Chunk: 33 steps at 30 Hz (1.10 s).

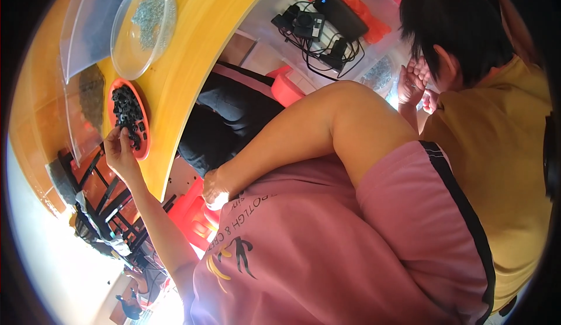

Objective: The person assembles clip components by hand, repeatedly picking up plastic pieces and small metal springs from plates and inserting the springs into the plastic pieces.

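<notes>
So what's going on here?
A person in a pink shirt has their left hand at a shallow red dish of small black pieces; whether it grips one is unclear. The dish sits on a yellow wooden table near a round clear plastic tub of grey pieces. The right hand is by the shirt, its grip unclear. A co-worker in a mustard shirt is alongside.

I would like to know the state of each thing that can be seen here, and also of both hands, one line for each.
Left hand: fingers bent at the red dish; grip unclear.
Right hand: fingers bent; grip unclear.
Red dish: uncovered.
Black parts: mostly heaped, some loose.
Round tub: open, partly filled.
Silvery pieces: heaped in the tub.
Clear bin: uncovered.
Black device: blue light on.
</notes>
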Each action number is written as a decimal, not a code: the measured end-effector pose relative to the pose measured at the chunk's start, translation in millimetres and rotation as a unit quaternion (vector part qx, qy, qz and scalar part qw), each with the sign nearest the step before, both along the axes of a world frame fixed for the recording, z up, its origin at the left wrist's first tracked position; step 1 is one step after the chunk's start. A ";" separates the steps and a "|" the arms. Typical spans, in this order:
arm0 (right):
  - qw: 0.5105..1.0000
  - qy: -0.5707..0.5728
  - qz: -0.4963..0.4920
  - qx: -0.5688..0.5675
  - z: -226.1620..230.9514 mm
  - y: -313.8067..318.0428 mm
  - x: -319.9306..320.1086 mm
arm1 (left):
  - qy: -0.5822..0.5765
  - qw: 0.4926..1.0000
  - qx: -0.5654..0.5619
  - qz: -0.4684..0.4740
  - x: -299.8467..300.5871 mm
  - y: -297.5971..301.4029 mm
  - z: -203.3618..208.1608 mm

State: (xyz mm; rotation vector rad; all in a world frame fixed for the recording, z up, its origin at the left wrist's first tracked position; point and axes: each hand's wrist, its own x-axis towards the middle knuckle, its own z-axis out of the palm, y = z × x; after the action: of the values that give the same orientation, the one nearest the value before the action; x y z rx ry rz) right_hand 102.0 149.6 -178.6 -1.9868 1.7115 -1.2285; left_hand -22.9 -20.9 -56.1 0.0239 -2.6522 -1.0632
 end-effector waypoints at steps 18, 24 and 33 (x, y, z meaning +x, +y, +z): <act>0.995 0.036 0.068 0.057 30.1 28.0 -25.3 | 0.004 0.967 0.255 0.010 33.5 23.0 12.5; 0.989 0.066 0.097 0.087 53.1 36.2 -30.5 | 0.012 0.959 0.280 0.038 48.0 28.7 9.2; 0.905 -0.411 0.019 0.107 130.6 61.2 -93.3 | 0.087 0.944 0.307 0.087 80.9 10.9 10.5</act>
State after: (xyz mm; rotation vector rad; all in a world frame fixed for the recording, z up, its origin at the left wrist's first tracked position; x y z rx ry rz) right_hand 8.7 210.8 -48.0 -1.0993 1.2779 -1.4838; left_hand 58.0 -10.1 -45.6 0.2714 -2.0241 -1.6882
